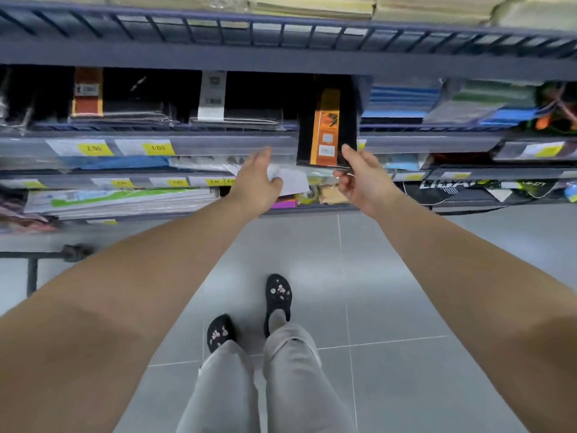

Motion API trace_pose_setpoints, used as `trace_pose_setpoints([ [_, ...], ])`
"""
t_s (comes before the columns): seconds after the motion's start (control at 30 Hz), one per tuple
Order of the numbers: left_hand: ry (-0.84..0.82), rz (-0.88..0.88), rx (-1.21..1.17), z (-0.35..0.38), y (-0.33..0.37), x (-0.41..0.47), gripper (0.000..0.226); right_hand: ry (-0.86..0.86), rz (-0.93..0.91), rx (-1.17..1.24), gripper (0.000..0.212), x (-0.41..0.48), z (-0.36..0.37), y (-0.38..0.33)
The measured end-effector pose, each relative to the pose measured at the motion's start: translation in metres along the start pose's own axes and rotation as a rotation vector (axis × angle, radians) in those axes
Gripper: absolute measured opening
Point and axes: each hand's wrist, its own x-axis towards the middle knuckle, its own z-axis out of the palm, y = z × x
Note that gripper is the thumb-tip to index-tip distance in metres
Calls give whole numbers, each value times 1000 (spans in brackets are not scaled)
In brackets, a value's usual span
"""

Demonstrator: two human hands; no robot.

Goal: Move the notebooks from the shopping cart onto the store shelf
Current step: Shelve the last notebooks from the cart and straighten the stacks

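A black notebook [326,126] with an orange label band sticks out of the grey store shelf [218,142], its near end hanging over the shelf's front edge. My right hand [359,176] pinches the notebook's near right corner between thumb and fingers. My left hand [259,179] hovers just left of the notebook with fingers straight and relaxed, holding nothing. More black notebooks [125,110] lie in stacks on the same shelf to the left. Only a dark bar of the shopping cart [34,260] shows at the left edge.
An upper shelf [281,48] overhangs the notebook shelf. Lower shelves hold paper pads [125,198] and stationery, with yellow price tags [93,148] along the rails. Blue and green folders [452,101] fill the right side. My feet stand on grey tiled floor [390,292].
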Motion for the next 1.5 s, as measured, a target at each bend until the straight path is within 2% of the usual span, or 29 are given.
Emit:
trace_pose_setpoints([
  [0.07,-12,-8,247,8,-4,12,75,56,26,108,19,11,1,-4],
  [0.13,-32,-69,389,14,-3,18,83,93,60,237,23,17,2,-1],
  [0.2,-43,-109,468,18,0,22,90,75,99,277,38,17,2,5],
  [0.27,-66,-133,507,20,2,25,93,2,117,217,43,15,1,12],
  [0.37,-86,-158,516,23,1,27,96,-83,74,119,29,12,4,13],
  [0.47,-95,-166,500,23,3,27,97,-65,2,146,14,16,9,4],
  [0.83,-124,-191,423,18,5,30,97,69,-39,114,20,48,34,-26],
  [1.0,-70,-159,312,9,3,24,85,137,-21,62,25,40,41,-20],
  [1.17,3,-133,389,-10,-7,-8,82,78,-165,-333,21,14,56,9],
  [1.33,116,-108,548,-45,-45,-71,84,-122,-349,-827,55,-29,82,35],
  [1.5,199,-148,624,-88,-99,-162,81,-276,-567,-1302,74,-89,126,58],
])
